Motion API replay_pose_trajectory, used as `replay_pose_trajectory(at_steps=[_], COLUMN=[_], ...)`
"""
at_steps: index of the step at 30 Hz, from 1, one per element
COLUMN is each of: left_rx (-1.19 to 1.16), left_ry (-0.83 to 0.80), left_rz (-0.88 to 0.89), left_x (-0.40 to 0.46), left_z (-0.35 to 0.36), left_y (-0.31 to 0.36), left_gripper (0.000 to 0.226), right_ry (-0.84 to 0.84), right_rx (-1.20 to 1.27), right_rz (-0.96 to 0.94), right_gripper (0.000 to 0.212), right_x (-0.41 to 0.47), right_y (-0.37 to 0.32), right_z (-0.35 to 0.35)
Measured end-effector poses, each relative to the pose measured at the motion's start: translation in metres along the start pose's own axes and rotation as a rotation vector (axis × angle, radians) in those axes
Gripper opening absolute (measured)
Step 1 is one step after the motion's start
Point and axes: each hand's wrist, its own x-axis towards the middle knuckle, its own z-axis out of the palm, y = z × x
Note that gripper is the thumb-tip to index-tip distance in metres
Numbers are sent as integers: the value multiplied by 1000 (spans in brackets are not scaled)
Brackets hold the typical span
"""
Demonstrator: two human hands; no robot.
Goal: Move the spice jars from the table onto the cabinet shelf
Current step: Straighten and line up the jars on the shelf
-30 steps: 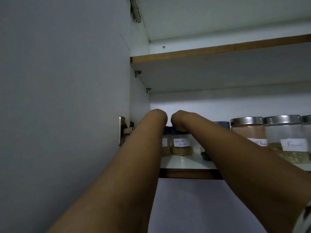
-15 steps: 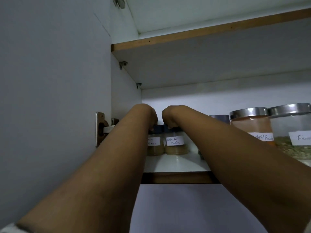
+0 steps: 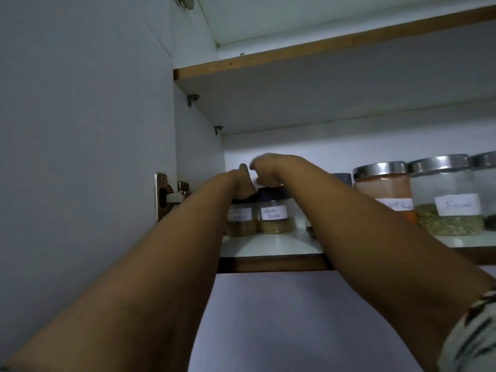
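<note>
— What are you reaching at with both arms?

— Two small, round, clear spice jars with dark caps and white paper labels, both standing on the smooth white cabinet shelf (image 3: pixel 271 247). Your left hand (image 3: pixel 243 185) is resting on top of the left spice jar (image 3: pixel 240 220), thumb sticking up; whether that grip is clamping the cap, I cannot tell. The right spice jar (image 3: pixel 276 214) is sitting just below your right hand (image 3: pixel 267 167), whose fingers are curling loosely above its cap without holding it.

— Anything beyond your right arm?

— Two big glass jars with brushed metal lids: a chilli powder jar (image 3: pixel 383 189), orange inside, and a fennel jar (image 3: pixel 445 197), greenish seeds. A third lid is being cut off at the frame edge, and the labels are blurring too much to read fully.
</note>
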Motion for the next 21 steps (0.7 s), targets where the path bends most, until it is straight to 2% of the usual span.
replay_pose_trajectory(at_steps=[2,5,6,8,10,13,15,19,21], left_rx=[-110,-171,-224,-327,-392,-400,-370,-282,-226], left_ry=[98,188,213,254,277,292,311,276,260], left_rz=[59,228,256,231,235,335,413,477,491], left_x=[-13,-28,-35,-49,-59,-76,-86,-103,-106], left_z=[1,-20,-32,-52,-65,-75,-74,-63,-58], left_y=[11,27,31,41,52,78,98,133,143], left_gripper=[69,36,37,56,60,38,26,37,21], right_ry=[194,419,473,525,535,447,395,373,315], right_rx=[138,318,369,374,331,229,201,167,122], right_rz=[15,95,133,217,300,350,349,321,282], right_gripper=[41,29,27,30,34,36,33,18,19], right_x=[-6,-18,-26,-46,-68,-104,-127,-157,-165], right_y=[-8,-10,-5,13,41,86,110,138,142], right_z=[-12,-28,-34,-49,-63,-80,-87,-92,-90])
